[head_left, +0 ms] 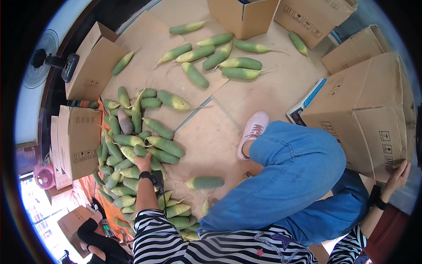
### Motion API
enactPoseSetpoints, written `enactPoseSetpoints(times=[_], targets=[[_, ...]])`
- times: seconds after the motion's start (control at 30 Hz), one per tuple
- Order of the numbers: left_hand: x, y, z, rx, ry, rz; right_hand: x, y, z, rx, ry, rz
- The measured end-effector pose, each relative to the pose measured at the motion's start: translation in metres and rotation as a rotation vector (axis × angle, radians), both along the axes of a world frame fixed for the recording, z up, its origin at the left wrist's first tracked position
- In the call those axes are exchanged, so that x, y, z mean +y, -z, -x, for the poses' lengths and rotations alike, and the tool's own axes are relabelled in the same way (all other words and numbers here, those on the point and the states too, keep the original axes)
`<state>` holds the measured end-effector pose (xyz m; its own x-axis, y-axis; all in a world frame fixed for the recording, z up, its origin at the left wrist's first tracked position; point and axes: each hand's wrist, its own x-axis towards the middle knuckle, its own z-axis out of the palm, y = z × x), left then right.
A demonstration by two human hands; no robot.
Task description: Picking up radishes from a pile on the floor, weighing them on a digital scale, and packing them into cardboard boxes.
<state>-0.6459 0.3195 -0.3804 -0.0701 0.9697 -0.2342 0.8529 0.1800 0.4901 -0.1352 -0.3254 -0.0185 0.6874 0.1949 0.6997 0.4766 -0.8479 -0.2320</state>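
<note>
My left hand is on a green radish at the right side of a big heap of green radishes; its fingers curl round the root. One purplish radish lies among them. At the far right, my right hand rests against the side of a large cardboard box, fingers extended. A loose group of radishes lies on cardboard sheets at the top middle. A single radish lies between the heap and my bent knee.
Cardboard boxes stand at the left, upper left and top. A black fan and a pink fan are at the left. A scale stands by the right box. Another person is at the lower left.
</note>
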Motion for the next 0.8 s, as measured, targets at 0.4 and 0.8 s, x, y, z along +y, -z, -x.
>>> enactPoseSetpoints(times=[0.4,0.8], targets=[[-0.150,-0.016,-0.024,0.187,1.271,0.781,-0.027,0.008,-0.013,0.026,0.041,0.033],[0.019,0.006,-0.081,0.957,1.042,-0.067,-0.028,-0.008,-0.009,-0.010,0.150,0.035]])
